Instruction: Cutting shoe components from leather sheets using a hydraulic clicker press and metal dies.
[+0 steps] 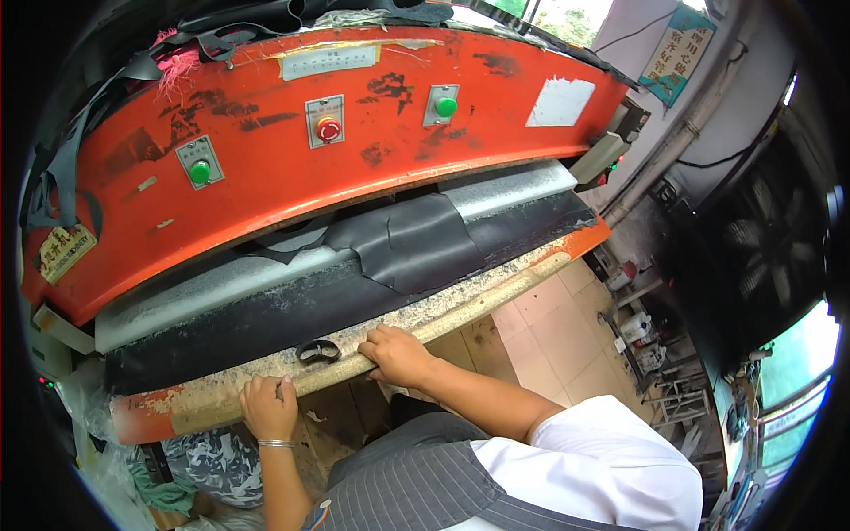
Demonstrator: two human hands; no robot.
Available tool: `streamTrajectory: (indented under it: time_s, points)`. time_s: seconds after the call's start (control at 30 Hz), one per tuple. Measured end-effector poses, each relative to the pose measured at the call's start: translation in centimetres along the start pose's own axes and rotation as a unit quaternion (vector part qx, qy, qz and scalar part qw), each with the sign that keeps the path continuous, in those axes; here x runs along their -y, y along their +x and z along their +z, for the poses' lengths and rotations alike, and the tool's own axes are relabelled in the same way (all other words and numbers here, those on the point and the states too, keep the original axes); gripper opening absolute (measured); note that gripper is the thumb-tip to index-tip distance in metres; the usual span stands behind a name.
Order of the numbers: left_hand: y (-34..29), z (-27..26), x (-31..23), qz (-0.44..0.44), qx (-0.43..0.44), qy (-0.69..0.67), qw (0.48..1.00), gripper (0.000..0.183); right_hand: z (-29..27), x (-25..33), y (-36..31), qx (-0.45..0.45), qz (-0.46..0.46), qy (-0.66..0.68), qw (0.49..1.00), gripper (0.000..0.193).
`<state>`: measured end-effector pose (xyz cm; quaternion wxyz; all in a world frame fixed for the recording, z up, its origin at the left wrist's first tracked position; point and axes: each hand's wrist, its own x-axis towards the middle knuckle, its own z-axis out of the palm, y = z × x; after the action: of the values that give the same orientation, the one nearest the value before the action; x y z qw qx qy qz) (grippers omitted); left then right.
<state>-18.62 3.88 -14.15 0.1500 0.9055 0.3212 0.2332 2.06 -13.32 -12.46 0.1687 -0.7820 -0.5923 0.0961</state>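
My left hand (268, 405), a thin metal bangle on its wrist, rests with curled fingers on the worn front edge of the press bed (496, 296). To its right, my right hand (396, 354) lies on the same edge with its fingers flat and holds nothing. A small black loop-shaped cutting die (319, 351) sits on the pale cutting board between the two hands, nearer the right fingertips and apart from both. Further back, a black sheet of material (416, 239) lies under the orange press head (354, 142).
The orange head carries two green buttons (200, 173) (446, 107) and a red button (328, 130). Black scraps are piled on top of the press. To the right are a tiled floor (549, 327), bottles, a pipe and a large fan (770, 239). Cloth and plastic bags lie at lower left.
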Motion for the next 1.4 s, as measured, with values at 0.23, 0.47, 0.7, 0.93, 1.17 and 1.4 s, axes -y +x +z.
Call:
streamTrajectory:
  time_s: [0.23, 0.47, 0.7, 0.93, 1.17, 1.4]
  points:
    - [-2.4, -0.2, 0.4, -0.015, 0.072, -0.024, 0.997, 0.017, -0.6, -0.3, -1.5, 0.066, -0.015, 0.019, 0.998, 0.048]
    - [0.7, -1.1, -3.5, -0.080, 0.149, -0.132, 0.977, 0.017, -5.4, -7.3, 5.2, -0.041, -0.007, 0.009, 0.999, 0.067]
    - [8.5, 8.5, -7.9, -0.020, 0.067, -0.159, 0.985, 0.033, -5.7, -14.3, 15.6, 0.133, 0.069, -0.125, 0.981, 0.116]
    - [7.0, 12.5, -8.3, -0.025, 0.129, 0.021, 0.991, 0.050, -4.3, -15.5, 16.4, 0.073, -0.046, 0.002, 0.996, 0.090]
    - [6.2, 12.2, -8.1, -0.055, 0.145, 0.002, 0.988, 0.055, -13.3, -23.1, 16.1, 0.066, -0.221, -0.013, 0.973, 0.103]
    - [7.9, 13.7, -17.8, -0.080, 0.147, -0.201, 0.965, 0.063, -16.2, -30.1, 14.9, 0.215, -0.295, -0.090, 0.926, 0.092]
